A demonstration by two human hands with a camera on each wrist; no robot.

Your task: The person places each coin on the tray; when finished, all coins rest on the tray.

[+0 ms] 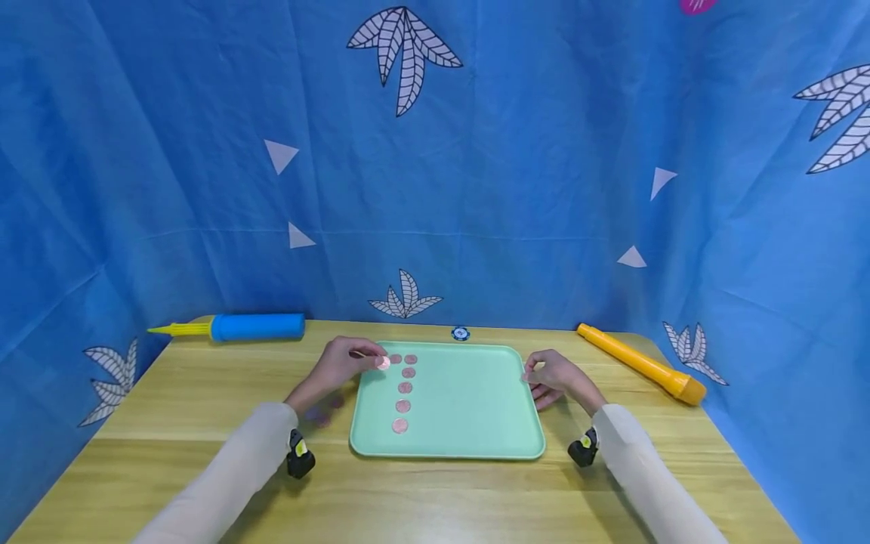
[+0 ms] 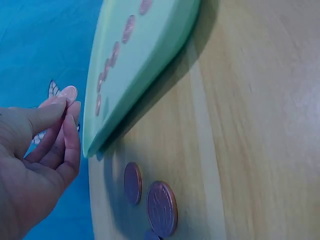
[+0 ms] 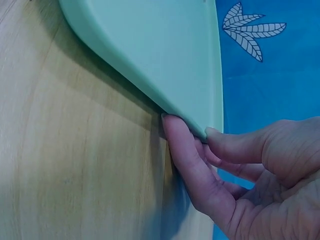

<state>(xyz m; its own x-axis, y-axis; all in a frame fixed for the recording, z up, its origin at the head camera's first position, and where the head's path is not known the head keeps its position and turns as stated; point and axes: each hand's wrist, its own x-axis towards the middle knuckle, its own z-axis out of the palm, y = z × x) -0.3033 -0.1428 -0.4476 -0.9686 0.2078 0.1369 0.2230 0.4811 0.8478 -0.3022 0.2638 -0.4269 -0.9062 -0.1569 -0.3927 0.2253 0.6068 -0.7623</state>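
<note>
My left hand (image 1: 347, 360) pinches a copper-coloured coin (image 2: 69, 93) between thumb and fingers, over the far left corner of a mint-green tray (image 1: 469, 400). Several similar coins lie flat on the tray's left side, two along the far edge and the others in a line running toward me; one is the nearest coin (image 1: 399, 425). My right hand (image 1: 552, 375) holds the tray's right rim, thumb on top and fingers against its outer side and underside. On the table beside the tray, more coins (image 2: 162, 208) lie close to my left wrist.
A blue and yellow hand pump (image 1: 258, 327) lies at the table's far left. An orange microphone-shaped stick (image 1: 639, 363) lies at the far right. Behind the tray is a blue and white poker chip (image 1: 461, 333). A blue patterned curtain (image 1: 530, 166) hangs behind the wooden table (image 1: 435, 499).
</note>
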